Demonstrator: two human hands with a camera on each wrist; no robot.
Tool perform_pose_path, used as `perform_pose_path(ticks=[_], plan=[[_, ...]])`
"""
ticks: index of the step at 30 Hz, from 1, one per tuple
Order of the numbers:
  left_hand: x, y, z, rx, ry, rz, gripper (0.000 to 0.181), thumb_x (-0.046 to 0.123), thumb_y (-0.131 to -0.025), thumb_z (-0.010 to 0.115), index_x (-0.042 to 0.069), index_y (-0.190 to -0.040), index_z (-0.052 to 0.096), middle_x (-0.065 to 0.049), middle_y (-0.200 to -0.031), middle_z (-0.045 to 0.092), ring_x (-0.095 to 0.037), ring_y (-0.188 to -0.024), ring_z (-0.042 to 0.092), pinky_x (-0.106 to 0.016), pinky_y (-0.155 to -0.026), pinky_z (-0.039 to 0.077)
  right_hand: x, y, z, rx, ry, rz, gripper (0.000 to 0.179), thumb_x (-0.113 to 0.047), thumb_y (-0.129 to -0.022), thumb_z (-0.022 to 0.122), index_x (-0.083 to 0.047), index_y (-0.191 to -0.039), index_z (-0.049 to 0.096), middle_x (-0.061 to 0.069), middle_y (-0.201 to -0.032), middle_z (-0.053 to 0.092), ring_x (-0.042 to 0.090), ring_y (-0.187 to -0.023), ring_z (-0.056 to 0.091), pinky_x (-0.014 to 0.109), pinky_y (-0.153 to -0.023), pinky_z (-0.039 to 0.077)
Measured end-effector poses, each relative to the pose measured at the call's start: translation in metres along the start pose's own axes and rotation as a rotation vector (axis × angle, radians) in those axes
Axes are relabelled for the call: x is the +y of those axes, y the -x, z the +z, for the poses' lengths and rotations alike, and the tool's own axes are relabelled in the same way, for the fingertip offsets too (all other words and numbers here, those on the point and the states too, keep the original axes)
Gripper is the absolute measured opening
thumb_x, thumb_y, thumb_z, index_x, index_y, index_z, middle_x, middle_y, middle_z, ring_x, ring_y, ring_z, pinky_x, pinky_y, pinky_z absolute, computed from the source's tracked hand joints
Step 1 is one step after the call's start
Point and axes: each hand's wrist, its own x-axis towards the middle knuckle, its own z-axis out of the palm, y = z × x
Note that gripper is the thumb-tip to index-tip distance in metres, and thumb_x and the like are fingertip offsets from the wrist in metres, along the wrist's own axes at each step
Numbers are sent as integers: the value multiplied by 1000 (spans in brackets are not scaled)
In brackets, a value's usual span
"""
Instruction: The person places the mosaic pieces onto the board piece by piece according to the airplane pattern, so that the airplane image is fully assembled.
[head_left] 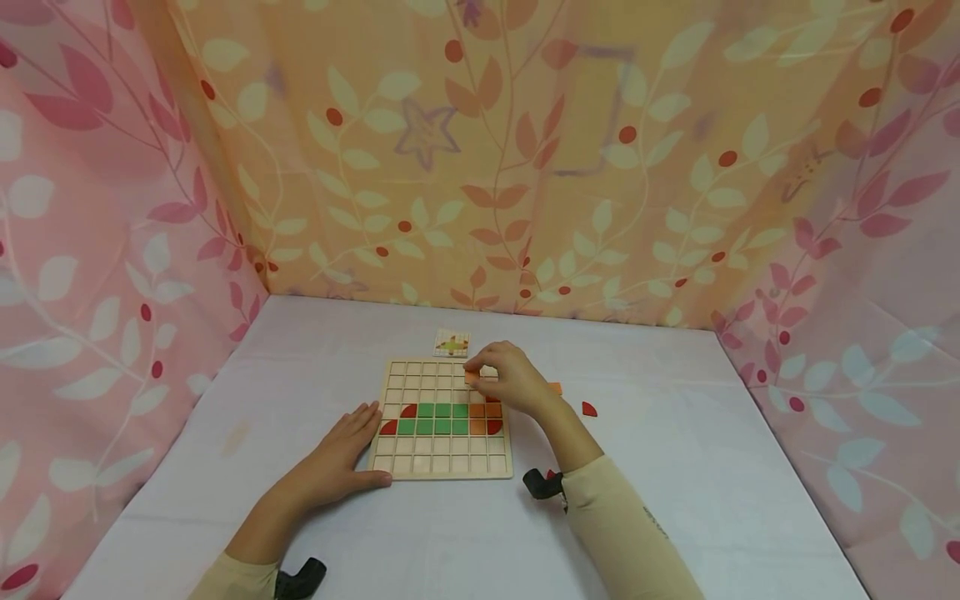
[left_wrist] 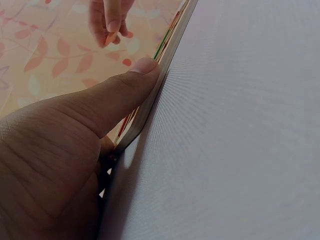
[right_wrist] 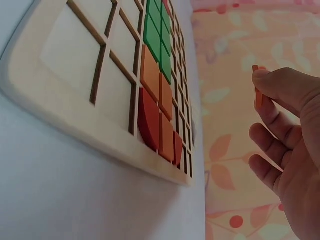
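A wooden grid board (head_left: 442, 477) lies on the table. Green square tiles (head_left: 442, 418) fill the middle of two of its rows. Orange square tiles (head_left: 477, 427) sit to their right, and red quarter-round pieces (head_left: 388, 427) stand at the row ends. My right hand (head_left: 513, 379) pinches an orange tile (right_wrist: 257, 87) between thumb and index finger, above the board's far right part. My left hand (head_left: 341, 450) rests against the board's left edge with fingers extended, its thumb (left_wrist: 145, 66) touching the near edge. Part of the board's right side is hidden by my right hand.
A small pattern card (head_left: 452, 342) lies just behind the board. Right of it, partly behind my right forearm, is a loose orange tile (head_left: 555, 388). Farther right lies a red quarter-round piece (head_left: 589, 409). Patterned cloth walls (head_left: 495, 167) enclose the white table (head_left: 660, 433).
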Motion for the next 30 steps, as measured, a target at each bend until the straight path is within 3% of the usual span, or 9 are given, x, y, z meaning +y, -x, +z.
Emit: perform_pose_path(ticks=[8,13,22,26,30], plan=[[0,-1,0,3,-7,3,113,62,-80,79,4,-162,27,-10,-171,19,-33,-159,13,-57,-126,14,-2,-11,18,-50,-32,-13,25,-21,-92,77,-13,-115,78,-2,-111,71,22,-117,59,43,-108,47],[-1,-1,0,-1,-7,-2,114,64,-79,78,5,-162,27,-10,-171,20,-33,-159,13,-57,-126,14,0,-16,32,-97,-69,22,27,-20,-92,77,-12,-118,77,0,-117,72,23,-121,59,43,-111,46],[-3,-1,1,-5,-14,-5,114,67,-79,76,6,-162,28,-9,-171,19,-32,-159,13,-57,-126,14,-2,-22,48,-136,-62,47,29,-29,-94,76,-16,-121,77,-4,-121,71,19,-124,58,38,-110,47],[-4,-1,1,-1,-15,4,114,67,-79,76,6,-162,27,-9,-171,19,-32,-159,13,-57,-126,14,-2,-25,51,-148,-61,66,30,-30,-94,76,-17,-121,77,-4,-120,70,17,-115,59,37,-105,50],[-5,-1,2,-1,-14,8,114,66,-80,76,6,-162,27,-9,-171,19,-32,-159,13,-57,-126,14,-2,-27,53,-163,-16,35,27,-29,-95,75,-16,-119,77,-4,-114,70,14,-105,60,34,-97,51]])
